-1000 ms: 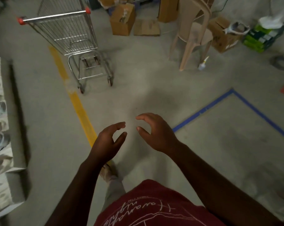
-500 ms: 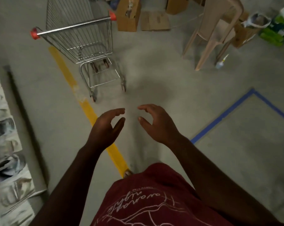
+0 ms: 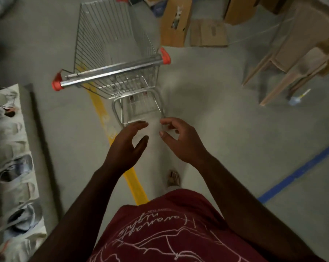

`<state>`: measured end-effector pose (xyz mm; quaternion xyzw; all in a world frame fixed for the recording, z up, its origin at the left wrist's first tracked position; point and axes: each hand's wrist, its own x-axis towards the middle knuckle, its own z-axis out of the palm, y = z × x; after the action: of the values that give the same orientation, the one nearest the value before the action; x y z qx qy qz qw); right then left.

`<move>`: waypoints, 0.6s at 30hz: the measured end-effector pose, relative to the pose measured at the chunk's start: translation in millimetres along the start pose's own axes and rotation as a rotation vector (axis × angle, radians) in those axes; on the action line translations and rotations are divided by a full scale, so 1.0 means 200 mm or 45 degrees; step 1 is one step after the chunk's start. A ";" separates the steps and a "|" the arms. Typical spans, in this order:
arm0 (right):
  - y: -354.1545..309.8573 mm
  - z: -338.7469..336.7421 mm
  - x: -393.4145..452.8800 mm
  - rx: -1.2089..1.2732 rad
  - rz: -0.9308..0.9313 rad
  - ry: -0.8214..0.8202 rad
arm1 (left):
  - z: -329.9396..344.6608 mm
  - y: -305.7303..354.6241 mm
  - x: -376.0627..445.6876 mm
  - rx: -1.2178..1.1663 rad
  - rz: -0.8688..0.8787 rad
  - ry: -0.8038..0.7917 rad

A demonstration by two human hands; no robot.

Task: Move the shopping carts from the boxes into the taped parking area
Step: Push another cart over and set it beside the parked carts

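Note:
A small wire shopping cart with a chrome handle bar and red end caps stands on the concrete floor just ahead of me, its handle towards me. My left hand and my right hand hover side by side below the handle, in front of the cart's lower frame, fingers loosely spread and holding nothing. Neither hand touches the cart. A line of blue tape marks the parking area's edge on the floor at the right.
A yellow tape stripe runs under the cart towards my feet. Cardboard boxes and a flattened carton lie beyond the cart. A beige plastic chair stands at the upper right. A printed sheet covers the left edge.
I have walked closer, so the cart looms larger and nearer. Both hands have risen towards its handle. The blue tape has slid to the right edge of view.

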<state>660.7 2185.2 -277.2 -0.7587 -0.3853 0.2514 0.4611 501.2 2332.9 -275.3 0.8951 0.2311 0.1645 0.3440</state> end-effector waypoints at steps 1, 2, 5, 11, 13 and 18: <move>-0.01 -0.02 0.12 -0.005 -0.015 0.000 | -0.03 -0.01 0.10 0.008 -0.009 0.012; -0.02 -0.05 0.24 -0.013 -0.029 0.004 | -0.06 -0.03 0.20 0.016 -0.011 0.021; -0.05 -0.09 0.55 -0.037 -0.064 -0.015 | -0.13 -0.10 0.49 0.054 -0.020 0.049; -0.10 0.02 1.01 -0.036 -0.104 -0.098 | -0.23 -0.43 0.92 0.218 0.009 0.043; -0.12 0.07 1.15 -0.050 -0.109 -0.076 | -0.27 -0.56 1.03 0.312 -0.031 0.037; -0.17 0.22 1.55 -0.206 -0.163 0.043 | -0.37 -0.89 1.33 0.623 -0.258 -0.279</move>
<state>795.1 2469.9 -273.5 -0.7714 -0.4444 0.1768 0.4199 636.4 2629.7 -310.0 0.9363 0.3135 -0.0292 0.1554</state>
